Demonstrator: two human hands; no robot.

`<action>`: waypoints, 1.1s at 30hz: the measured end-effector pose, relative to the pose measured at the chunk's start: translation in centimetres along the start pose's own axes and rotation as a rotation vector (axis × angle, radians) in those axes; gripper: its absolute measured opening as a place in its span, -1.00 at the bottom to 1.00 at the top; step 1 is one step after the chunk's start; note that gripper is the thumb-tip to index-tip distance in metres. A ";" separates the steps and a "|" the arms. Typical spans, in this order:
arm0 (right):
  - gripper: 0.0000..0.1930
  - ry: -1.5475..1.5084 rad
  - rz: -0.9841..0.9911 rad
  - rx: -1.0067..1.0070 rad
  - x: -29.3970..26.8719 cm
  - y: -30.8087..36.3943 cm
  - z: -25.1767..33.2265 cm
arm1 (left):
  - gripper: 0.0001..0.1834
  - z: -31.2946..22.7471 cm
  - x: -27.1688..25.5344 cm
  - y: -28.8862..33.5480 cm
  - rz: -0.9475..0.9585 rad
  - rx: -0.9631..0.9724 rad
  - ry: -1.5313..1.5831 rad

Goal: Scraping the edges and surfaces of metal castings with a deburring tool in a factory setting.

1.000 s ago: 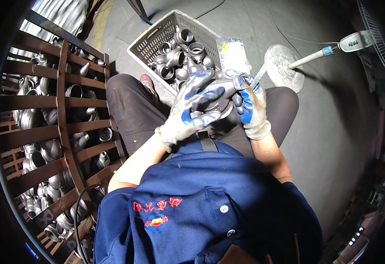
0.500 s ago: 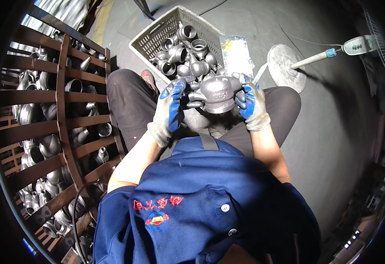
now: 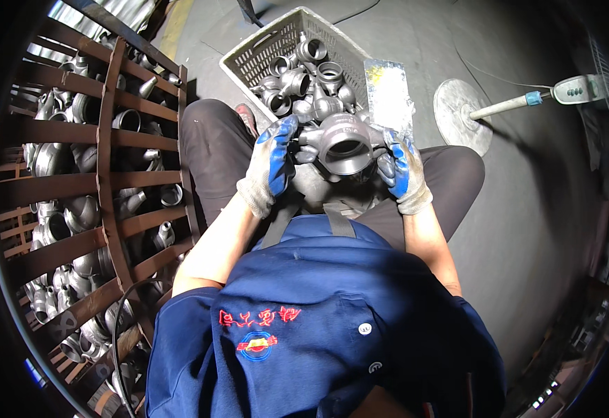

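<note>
Between my gloved hands is a grey metal casting [image 3: 347,144], a rounded body with a wide round opening turned toward me and a stub on each side. My left hand [image 3: 272,159] wears a blue-and-white glove and is closed round the left stub. On the opposite stub, my right hand [image 3: 402,167] is closed, gloved the same way. The casting is held up above my lap, between my knees. Some fingertips are hidden behind it. Just beyond it, similar castings [image 3: 295,83] lie piled in a pale plastic crate [image 3: 248,53].
A brown metal cage [image 3: 106,188] full of castings stands close on my left. A shiny metal sheet [image 3: 388,94] rests beside the crate's right side. At the right, a floor fan [image 3: 503,106] has a round base, with a cable trailing over the grey floor [image 3: 527,230].
The casting has rotated in my hands: its closed side faced me before, and its round opening does now. Both hands keep hold. The whole view has shifted slightly.
</note>
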State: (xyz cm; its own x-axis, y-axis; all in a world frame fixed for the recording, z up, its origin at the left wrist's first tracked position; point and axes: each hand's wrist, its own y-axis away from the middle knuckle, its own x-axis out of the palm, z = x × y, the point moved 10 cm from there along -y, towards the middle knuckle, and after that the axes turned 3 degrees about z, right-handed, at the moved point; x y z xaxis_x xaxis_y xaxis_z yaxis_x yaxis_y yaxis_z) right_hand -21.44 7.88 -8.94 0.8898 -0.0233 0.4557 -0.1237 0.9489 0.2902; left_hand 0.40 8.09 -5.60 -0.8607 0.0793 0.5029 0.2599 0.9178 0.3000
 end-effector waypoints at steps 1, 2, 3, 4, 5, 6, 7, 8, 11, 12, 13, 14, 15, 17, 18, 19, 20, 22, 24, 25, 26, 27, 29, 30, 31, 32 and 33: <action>-0.80 -0.001 -0.005 0.027 -0.3 0.1 -0.3 | -0.55 0.2 -0.5 0.1 -0.038 -0.024 -0.016; -0.72 -0.091 0.050 0.076 0.1 0.2 -0.8 | -0.55 -0.4 -0.4 0.1 -0.021 0.038 -0.137; -0.65 -0.132 0.048 0.131 0.0 0.3 -1.4 | -0.55 -1.0 -0.1 0.2 -0.004 0.099 -0.259; -0.59 -0.059 0.013 0.144 -0.5 0.3 -1.6 | -0.55 0.3 -0.8 0.0 -0.053 -0.026 -0.055; -0.59 -0.107 0.078 0.134 0.1 0.3 -1.5 | -0.55 0.1 -0.7 0.1 -0.041 -0.006 -0.052; -0.59 -0.062 0.039 0.136 -0.2 0.3 -1.5 | -0.55 0.5 -0.8 0.0 -0.053 -0.036 -0.032; -0.60 -0.009 -0.025 0.145 -0.7 0.4 -1.6 | -0.56 0.7 -0.6 0.0 -0.041 -0.058 0.009; -0.60 -0.017 -0.004 0.136 -0.3 0.3 -1.4 | -0.56 0.8 -0.8 -0.1 -0.061 -0.067 -0.011; -0.67 0.184 -0.079 0.158 -0.2 0.4 -1.1 | -0.61 1.2 -1.0 -0.1 -0.088 -0.104 0.027; -0.71 0.174 -0.120 0.134 -0.1 0.5 -0.7 | -0.65 1.1 -0.8 -0.2 -0.068 -0.083 0.024; -0.75 0.159 -0.154 0.099 -0.1 0.6 -0.2 | -0.68 1.2 -0.8 -0.4 -0.059 -0.082 0.027; -0.77 0.239 -0.222 0.155 -0.5 0.8 -0.5 | -0.74 1.4 -1.0 -0.4 -0.088 -0.075 0.071; -0.77 0.240 -0.227 0.152 -0.3 0.9 -0.3 | -0.74 1.6 -1.3 -0.5 -0.112 -0.087 0.055; -0.77 0.182 -0.198 0.083 0.4 0.9 0.4 | -0.74 1.9 -1.3 -0.7 -0.076 -0.091 0.060; -0.73 0.238 -0.199 0.097 0.6 0.9 0.5 | -0.71 2.2 -1.6 -0.8 -0.084 -0.107 0.036; -0.73 0.240 -0.177 0.083 0.9 1.0 0.7 | -0.71 2.3 -1.9 -0.8 -0.088 -0.104 0.027; -0.71 0.320 -0.169 0.111 0.9 1.1 0.7 | -0.70 2.3 -2.1 -0.9 -0.082 -0.097 -0.034; -0.68 0.400 -0.163 0.138 1.1 1.3 0.8 | -0.68 2.4 -2.3 -0.9 -0.074 -0.090 -0.096; -0.68 0.324 -0.184 0.137 1.0 1.4 0.8 | -0.68 2.9 -2.2 -1.0 -0.060 -0.113 -0.006; -0.68 0.324 -0.172 0.147 1.1 1.4 0.7 | -0.68 3.1 -2.5 -0.9 -0.092 -0.127 -0.024; -0.68 0.291 -0.164 0.136 1.2 1.4 0.8 | -0.69 3.2 -2.4 -0.9 -0.101 -0.139 0.003; -0.68 0.257 -0.156 0.126 1.3 1.4 0.7 | -0.69 3.3 -2.4 -0.9 -0.110 -0.151 0.030; -0.68 0.256 -0.134 0.120 1.2 1.2 0.5 | -0.71 3.3 -2.1 -0.9 -0.106 -0.159 0.046; -0.68 0.249 -0.127 0.103 1.2 1.2 0.5 | -0.72 3.5 -2.1 -0.9 -0.114 -0.174 0.066; -0.68 0.254 -0.113 0.112 1.1 1.1 0.2 | -0.72 3.4 -1.9 -0.9 -0.099 -0.167 0.061; -0.68 0.239 -0.116 0.086 1.1 0.9 0.1 | -0.73 3.6 -2.3 -0.8 -0.147 -0.178 0.108; -0.68 0.222 -0.133 0.051 0.9 0.8 0.2 | -0.74 3.9 -2.7 -0.7 -0.196 -0.188 0.154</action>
State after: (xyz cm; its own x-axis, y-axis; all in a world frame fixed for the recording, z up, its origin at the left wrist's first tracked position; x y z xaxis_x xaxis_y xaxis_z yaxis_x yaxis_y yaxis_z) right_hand -20.84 8.58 -8.09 0.9737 -0.0720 0.2160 -0.0159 0.9250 0.3797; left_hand 0.80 8.78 -10.34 -0.8296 -0.1652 0.5334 0.1843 0.8207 0.5408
